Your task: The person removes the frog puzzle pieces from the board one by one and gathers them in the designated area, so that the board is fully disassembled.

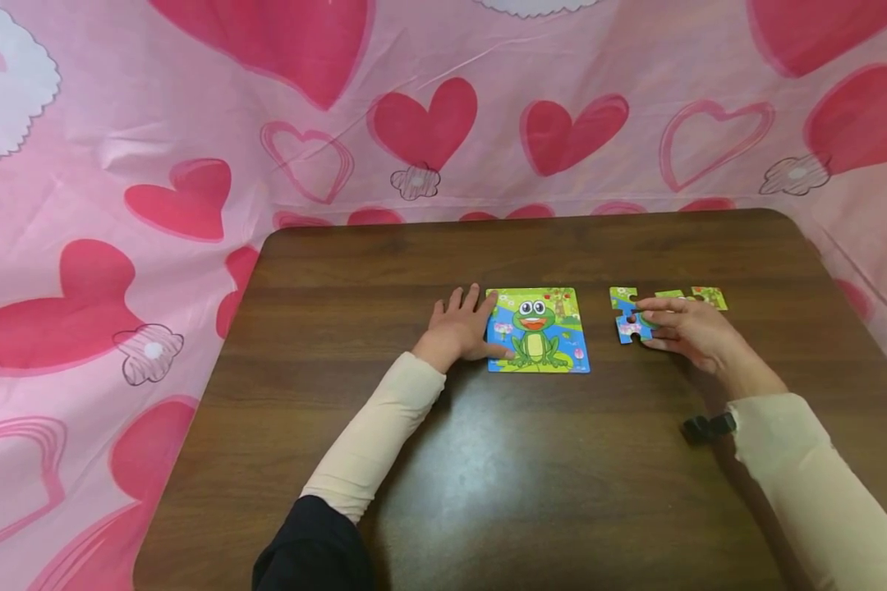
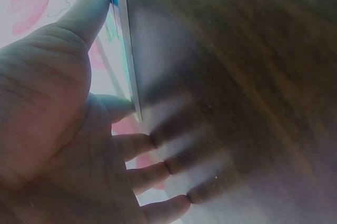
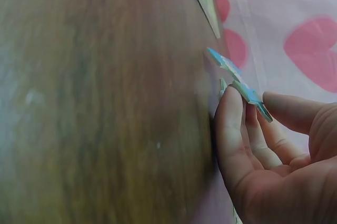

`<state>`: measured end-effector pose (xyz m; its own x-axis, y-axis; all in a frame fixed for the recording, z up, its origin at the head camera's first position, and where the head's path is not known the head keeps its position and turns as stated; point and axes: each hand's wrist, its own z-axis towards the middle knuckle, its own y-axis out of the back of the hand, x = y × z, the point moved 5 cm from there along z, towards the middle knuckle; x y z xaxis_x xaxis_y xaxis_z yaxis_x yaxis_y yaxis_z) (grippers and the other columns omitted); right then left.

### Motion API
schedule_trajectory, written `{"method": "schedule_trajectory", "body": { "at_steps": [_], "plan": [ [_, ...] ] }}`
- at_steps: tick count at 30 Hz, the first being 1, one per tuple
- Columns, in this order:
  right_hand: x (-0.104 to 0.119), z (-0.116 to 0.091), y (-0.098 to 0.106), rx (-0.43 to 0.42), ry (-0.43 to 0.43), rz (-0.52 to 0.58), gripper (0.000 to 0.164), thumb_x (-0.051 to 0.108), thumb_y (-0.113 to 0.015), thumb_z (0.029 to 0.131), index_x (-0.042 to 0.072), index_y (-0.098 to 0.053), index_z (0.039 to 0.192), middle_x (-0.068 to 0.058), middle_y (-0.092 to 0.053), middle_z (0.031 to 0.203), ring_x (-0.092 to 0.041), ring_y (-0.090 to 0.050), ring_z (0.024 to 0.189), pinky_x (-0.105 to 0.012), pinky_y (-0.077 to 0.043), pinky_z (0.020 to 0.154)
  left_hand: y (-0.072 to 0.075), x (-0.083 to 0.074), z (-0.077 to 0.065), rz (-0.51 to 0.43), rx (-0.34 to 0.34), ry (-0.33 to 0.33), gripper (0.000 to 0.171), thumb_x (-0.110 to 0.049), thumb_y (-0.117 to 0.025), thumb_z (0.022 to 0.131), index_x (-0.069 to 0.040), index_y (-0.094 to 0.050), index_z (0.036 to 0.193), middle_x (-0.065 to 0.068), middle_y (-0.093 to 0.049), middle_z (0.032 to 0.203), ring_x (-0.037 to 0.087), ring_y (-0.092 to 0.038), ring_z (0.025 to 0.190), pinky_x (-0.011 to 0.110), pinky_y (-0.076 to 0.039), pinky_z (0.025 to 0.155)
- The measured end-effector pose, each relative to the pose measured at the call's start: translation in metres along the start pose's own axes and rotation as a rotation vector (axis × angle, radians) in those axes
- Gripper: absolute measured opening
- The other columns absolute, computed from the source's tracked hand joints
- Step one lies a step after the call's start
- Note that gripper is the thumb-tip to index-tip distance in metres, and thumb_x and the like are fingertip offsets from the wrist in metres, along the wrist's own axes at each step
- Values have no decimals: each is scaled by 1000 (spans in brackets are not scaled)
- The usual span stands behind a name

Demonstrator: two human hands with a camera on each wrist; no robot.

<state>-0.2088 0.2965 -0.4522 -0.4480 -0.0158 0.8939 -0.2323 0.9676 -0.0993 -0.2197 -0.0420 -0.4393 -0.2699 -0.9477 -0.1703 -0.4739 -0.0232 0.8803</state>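
A square frog picture (image 1: 535, 345) lies flat on the wooden table, complete and bright green and blue. My left hand (image 1: 457, 330) rests at its left side with fingers spread. The thumb lies on the picture's lower left, and the left wrist view shows the index fingertip by its edge (image 2: 128, 45). Farther right, my right hand (image 1: 698, 332) pinches a blue jigsaw piece with a pink flower (image 1: 627, 330) between thumb and fingers. In the right wrist view that piece (image 3: 247, 95) is tilted, raised off the table. The hand partly hides other pieces behind it.
Behind the right hand lie more green jigsaw pieces, one at the left (image 1: 622, 294) and one at the right (image 1: 712, 296). Brown table (image 1: 443, 460) spreads toward me. A pink heart-print cloth (image 1: 488, 49) hangs at the back and sides.
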Motion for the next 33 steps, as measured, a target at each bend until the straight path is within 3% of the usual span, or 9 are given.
{"method": "schedule_trajectory", "body": {
  "at_steps": [4, 10, 18, 24, 33],
  "plan": [
    [-1, -1, -1, -22, 13, -56, 15, 15, -64, 101, 24, -76, 102, 15, -72, 98, -2, -69, 86, -23, -60, 76, 0, 1, -1, -6, -3, -1, 108, -77, -60, 85, -29, -5, 165, 7, 0, 173, 34, -5, 160, 57, -13, 126],
    [0, -1, 0, -66, 30, -224, 15, 20, -60, 103, 21, -72, 113, 23, -68, 100, 3, -66, 90, -20, -59, 79, -1, 4, -1, -1, -6, 6, 108, -77, -59, 85, -30, -5, 165, 6, 0, 173, 33, -5, 160, 57, -14, 126],
    [4, -5, 0, -112, 63, -375, 51, 27, -50, 108, -9, -47, 144, 30, -62, 100, 11, -63, 92, -20, -59, 81, -1, 1, 0, -15, -13, 2, 107, -76, -60, 85, -29, -6, 165, 6, -1, 173, 33, -6, 159, 57, -14, 126],
    [0, -15, 5, -124, 71, -401, 55, 27, -42, 110, -14, -38, 147, 31, -62, 97, 13, -64, 93, -21, -59, 82, -2, -4, 2, 23, 5, -5, 107, -78, -58, 85, -30, -5, 165, 5, 1, 173, 33, -4, 160, 57, -13, 126],
    [1, -15, 13, -108, 104, -399, 52, 27, -44, 110, -14, -42, 142, 25, -70, 94, 3, -70, 89, -21, -60, 78, -1, -1, 0, 25, 10, 12, 107, -78, -58, 85, -30, -4, 165, 6, 1, 173, 33, -4, 160, 57, -13, 126]
  ]
}}
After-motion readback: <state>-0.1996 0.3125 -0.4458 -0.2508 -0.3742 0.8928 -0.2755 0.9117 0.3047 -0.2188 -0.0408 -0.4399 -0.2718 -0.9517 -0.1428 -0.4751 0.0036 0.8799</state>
